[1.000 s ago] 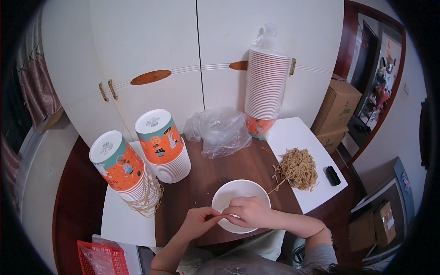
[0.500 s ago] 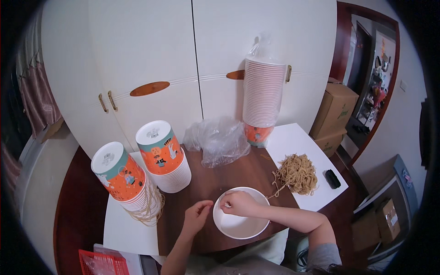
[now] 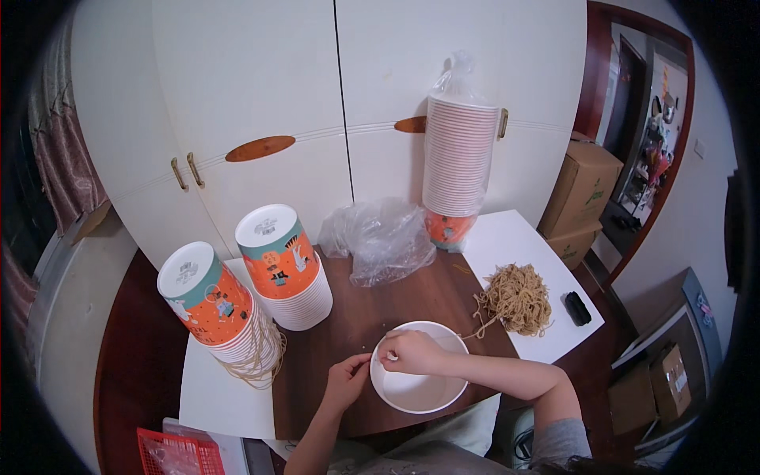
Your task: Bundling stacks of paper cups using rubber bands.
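Observation:
A white round paper tub (image 3: 419, 392) sits mouth up on the brown tabletop in front of me. My right hand (image 3: 408, 352) is curled closed over its left rim, and what its fingers hold is hidden. Just outside the same rim, my left hand (image 3: 347, 381) has thumb and fingertips drawn together at the tub's edge. Whether something thin lies between them is too small to see. To the right lies a heap of tan string (image 3: 518, 301), from which a strand runs to the tub's far right rim.
Two upside-down stacks of orange-and-green tubs, the left stack (image 3: 210, 293) draped with string loops and the other stack (image 3: 277, 265), stand on the left. Behind are a crumpled clear bag (image 3: 380, 241) and a tall bagged tub stack (image 3: 459, 158). A black object (image 3: 577, 309) lies far right.
My left hand has moved up and slightly right to the tub's rim, and its fingers have closed together. My right hand stays nearly in place over the rim.

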Motion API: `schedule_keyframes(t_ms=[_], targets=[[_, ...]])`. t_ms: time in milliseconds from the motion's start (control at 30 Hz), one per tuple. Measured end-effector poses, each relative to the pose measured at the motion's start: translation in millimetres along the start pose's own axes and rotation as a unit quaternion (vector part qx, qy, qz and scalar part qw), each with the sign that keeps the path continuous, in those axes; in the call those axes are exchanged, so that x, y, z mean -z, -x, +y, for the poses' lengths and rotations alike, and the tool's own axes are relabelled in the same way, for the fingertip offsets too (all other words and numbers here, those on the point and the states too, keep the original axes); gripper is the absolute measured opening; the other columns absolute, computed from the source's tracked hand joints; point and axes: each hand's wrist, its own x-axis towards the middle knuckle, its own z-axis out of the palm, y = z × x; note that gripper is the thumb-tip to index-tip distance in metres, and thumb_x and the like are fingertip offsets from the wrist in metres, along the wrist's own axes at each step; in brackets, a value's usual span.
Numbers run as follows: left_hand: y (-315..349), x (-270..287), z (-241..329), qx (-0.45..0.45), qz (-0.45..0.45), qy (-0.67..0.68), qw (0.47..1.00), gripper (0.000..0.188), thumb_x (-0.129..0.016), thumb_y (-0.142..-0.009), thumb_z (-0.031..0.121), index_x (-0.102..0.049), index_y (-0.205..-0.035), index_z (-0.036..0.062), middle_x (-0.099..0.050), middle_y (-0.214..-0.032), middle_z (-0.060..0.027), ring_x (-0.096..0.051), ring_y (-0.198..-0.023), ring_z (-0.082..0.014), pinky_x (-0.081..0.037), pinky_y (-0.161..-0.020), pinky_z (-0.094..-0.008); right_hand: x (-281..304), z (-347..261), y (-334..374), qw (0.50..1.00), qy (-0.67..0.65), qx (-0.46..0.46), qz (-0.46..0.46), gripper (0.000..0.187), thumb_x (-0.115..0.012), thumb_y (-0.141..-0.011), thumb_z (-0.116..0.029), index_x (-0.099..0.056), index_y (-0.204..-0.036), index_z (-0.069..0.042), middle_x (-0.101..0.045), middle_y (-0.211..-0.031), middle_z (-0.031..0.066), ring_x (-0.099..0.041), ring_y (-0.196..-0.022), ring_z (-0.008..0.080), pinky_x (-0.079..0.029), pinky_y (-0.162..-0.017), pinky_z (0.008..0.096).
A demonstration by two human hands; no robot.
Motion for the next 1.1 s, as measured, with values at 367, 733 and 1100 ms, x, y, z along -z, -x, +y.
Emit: schedule_keyframes(t_ms=[367,733,1100], targets=[[2.2,2.2,-4.4,-0.003,-0.003,0.000,1.000,0.018,-0.051,-0.081,0.003,-0.059,-0.097,-0.0009,-0.062,-0.084,-0.0031,-0.054,-0.076,-0.0072,-0.043,-0.069,-0.0210,-0.3,-2.2,-2.2,1.000,0.007,-0.001,-0.004,0.010,-0.058,-0.068,-0.019,-0.060,-0.070,-0.009,-0.056,-0.070,0.0045,-0.057,-0.062,0.0232,-0.045,-0.055,0.0335],[15.7,-3.1,20.8,-0.075,0.032,-0.211,0.974,0.010,-0.057,-0.076,0.009,-0.058,-0.084,0.0028,-0.059,-0.071,-0.0120,-0.059,-0.061,-0.0184,-0.046,-0.056,-0.0274,5.5,5.2,-10.5,0.992,0.010,0.107,-0.070,0.014,-0.058,-0.073,-0.021,-0.062,-0.075,-0.008,-0.057,-0.076,0.0049,-0.057,-0.066,0.0245,-0.046,-0.059,0.0351],[27.2,24.1,21.4,-0.029,0.067,0.136,0.988,0.008,-0.045,-0.078,-0.002,-0.052,-0.080,0.0003,-0.060,-0.086,-0.0137,-0.058,-0.082,-0.0173,-0.047,-0.073,-0.0285,37.1,1.6,0.2,0.978,0.055,0.067,-0.187,0.019,-0.056,-0.077,-0.029,-0.060,-0.086,-0.013,-0.059,-0.076,0.0066,-0.059,-0.071,0.0244,-0.046,-0.061,0.0369]])
